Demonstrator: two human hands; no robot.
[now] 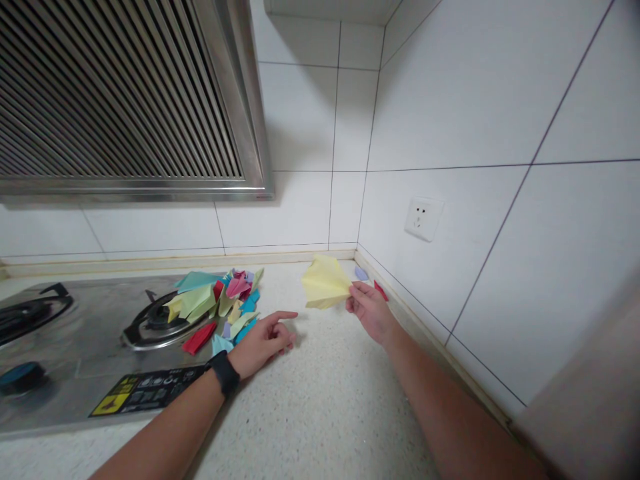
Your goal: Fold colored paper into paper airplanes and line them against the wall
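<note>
Between finger and thumb of my right hand (369, 308) is a creased sheet of yellow paper (325, 283), pinched at its right end above the counter. My left hand (267, 340) holds nothing; its index finger points to the right and the other fingers are loosely curled. To the left of that hand lies a heap of folded coloured papers (197, 300), in green, blue, red, pink and purple, partly on the gas stove and partly on the counter. One red folded paper (199, 339) rests at the heap's front edge.
The steel gas stove (95, 373) takes up the left, with a burner (160, 317) under the papers. Above hangs a slatted range hood (235, 190). Near the right wall lie a small purple paper (361, 273) and a red paper (381, 291), below a wall socket (423, 219).
</note>
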